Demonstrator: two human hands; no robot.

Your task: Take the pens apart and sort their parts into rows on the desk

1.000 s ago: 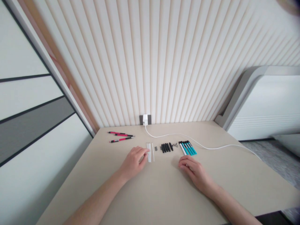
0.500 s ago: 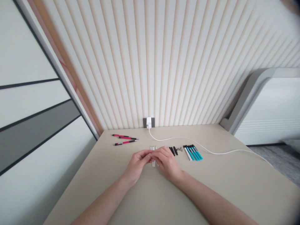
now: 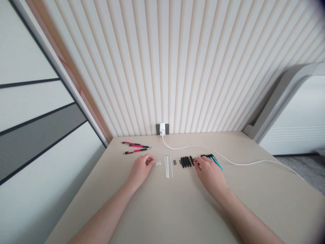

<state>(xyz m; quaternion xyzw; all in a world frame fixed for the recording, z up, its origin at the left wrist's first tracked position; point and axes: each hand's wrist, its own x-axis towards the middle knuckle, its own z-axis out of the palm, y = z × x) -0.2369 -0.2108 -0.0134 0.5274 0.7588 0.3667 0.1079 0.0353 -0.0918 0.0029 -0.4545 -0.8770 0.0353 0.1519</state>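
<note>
Black grips (image 3: 187, 162): side by side on the table (image 3: 152, 210), between the white sticks (image 3: 167, 166) and the right hand (image 3: 209, 171). Set out by kind, probably for easy picking with no mix-ups. Pointing the long way from the wall (image 3: 162, 67) to the near edge, far ends leaning a little left; 1 at the right end, tipped more. Cannot tell front from back. Right hand low over the blue tubes (image 3: 217, 163), hiding some, finger and thumb close together by that tipped 1; cannot tell about any pinch. Left hand (image 3: 141, 167) with finger and thumb tips together, just beside tiny white bits (image 3: 158, 163); cannot tell about anything held. Red pens (image 3: 137, 150) farther back, lying sideways, perhaps out of the way.
</note>
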